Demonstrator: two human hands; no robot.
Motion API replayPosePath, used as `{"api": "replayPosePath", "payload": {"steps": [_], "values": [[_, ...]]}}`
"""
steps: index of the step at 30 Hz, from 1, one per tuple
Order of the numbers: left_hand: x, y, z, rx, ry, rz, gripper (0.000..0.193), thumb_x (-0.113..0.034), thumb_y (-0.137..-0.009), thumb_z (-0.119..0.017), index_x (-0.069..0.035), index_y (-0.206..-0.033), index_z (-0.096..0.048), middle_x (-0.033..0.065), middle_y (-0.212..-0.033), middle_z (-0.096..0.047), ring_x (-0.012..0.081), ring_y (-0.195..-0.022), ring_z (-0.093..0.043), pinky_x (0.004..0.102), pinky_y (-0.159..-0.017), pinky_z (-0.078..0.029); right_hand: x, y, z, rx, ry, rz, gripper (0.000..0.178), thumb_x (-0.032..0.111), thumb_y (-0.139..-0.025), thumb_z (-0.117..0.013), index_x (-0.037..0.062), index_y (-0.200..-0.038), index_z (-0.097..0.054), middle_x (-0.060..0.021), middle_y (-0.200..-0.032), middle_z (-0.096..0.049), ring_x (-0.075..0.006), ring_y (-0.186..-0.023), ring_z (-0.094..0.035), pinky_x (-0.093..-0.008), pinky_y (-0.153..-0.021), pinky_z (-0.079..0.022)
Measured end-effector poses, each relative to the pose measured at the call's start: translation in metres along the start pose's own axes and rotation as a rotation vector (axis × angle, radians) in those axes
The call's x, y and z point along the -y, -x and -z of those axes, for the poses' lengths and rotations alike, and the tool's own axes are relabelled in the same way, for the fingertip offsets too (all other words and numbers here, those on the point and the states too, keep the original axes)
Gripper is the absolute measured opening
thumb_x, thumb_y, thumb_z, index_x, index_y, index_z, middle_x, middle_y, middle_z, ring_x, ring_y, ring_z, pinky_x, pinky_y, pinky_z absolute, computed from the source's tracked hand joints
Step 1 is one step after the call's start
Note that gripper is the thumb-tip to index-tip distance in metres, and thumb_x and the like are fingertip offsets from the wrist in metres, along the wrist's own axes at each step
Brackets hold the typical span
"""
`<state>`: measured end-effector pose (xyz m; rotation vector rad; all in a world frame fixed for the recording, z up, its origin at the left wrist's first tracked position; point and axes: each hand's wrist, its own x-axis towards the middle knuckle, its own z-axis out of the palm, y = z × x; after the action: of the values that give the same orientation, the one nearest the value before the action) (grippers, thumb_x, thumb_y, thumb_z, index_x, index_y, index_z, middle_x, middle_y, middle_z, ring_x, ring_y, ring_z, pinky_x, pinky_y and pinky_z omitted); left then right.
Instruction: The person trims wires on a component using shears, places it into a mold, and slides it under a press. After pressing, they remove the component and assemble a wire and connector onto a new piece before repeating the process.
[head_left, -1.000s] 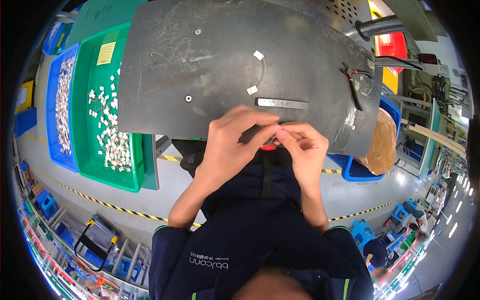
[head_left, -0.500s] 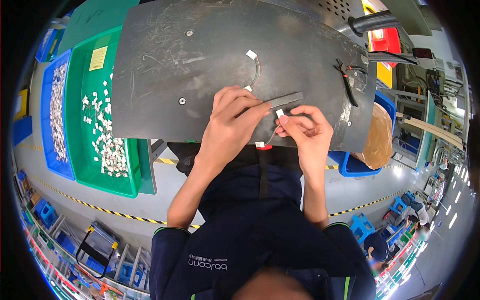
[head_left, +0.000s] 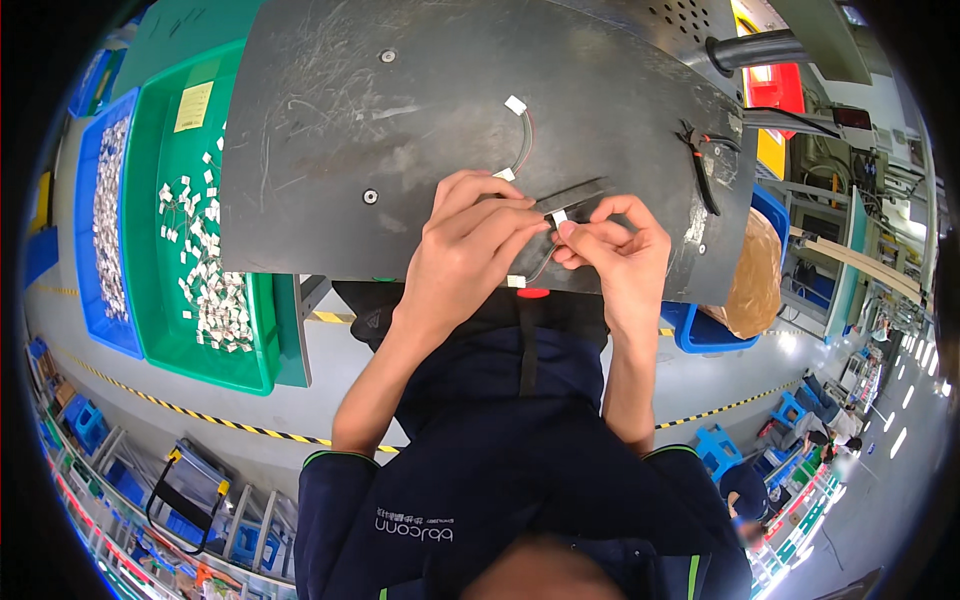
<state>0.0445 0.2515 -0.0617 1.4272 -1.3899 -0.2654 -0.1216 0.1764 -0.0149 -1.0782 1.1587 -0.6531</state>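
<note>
Metal bar [head_left: 576,193] x1 in L fingers [head_left: 492,213], cable [head_left: 546,263] x1 in R fingers [head_left: 588,243], pliers [head_left: 703,173] x1

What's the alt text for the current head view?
A person's left hand holds a narrow metal bar while the right hand pinches a white connector of a short cable beside it. Another cable and pliers lie on the dark worktable; a green bin of cables is at left.

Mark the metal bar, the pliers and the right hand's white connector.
Metal bar [head_left: 577,193]: head view, middle of its exposed length.
Pliers [head_left: 704,182]: head view, handle nearer the person.
White connector [head_left: 559,215]: head view, exposed end.
</note>
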Motion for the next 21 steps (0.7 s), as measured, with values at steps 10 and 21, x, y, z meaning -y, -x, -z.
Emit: {"api": "replayPosePath", "payload": {"steps": [10,21], "values": [[0.002,0.003,0.003,0.035,0.011,-0.035,0.011,-0.005,-0.077,-0.083,-0.006,-0.083,-0.074,0.002,-0.091,-0.075,0.0216,-0.097,-0.066,0.0414,-0.09,-0.05,0.01,-0.005,0.001,0.066,0.089,-0.032,0.013,-0.002,-0.095,-0.073,-0.0017,-0.1,-0.06,-0.0153,-0.084,-0.077,-0.0181,-0.075,-0.077,-0.027,-0.063,-0.06],[0.0,0.008,0.001,0.072,-0.1,-0.018,0.016,-0.01,-0.082,-0.081,-0.009,-0.086,-0.065,-0.0002,-0.087,-0.065,0.0196,-0.061,-0.064,0.0352,-0.054,-0.051,0.032,-0.068,-0.031,0.491,1.085,0.791,0.016,0.013,-0.089,-0.077,0.0096,-0.101,-0.067,-0.0063,-0.125,-0.056,-0.0312,-0.125,-0.045,-0.0452,-0.103,-0.036]]}}
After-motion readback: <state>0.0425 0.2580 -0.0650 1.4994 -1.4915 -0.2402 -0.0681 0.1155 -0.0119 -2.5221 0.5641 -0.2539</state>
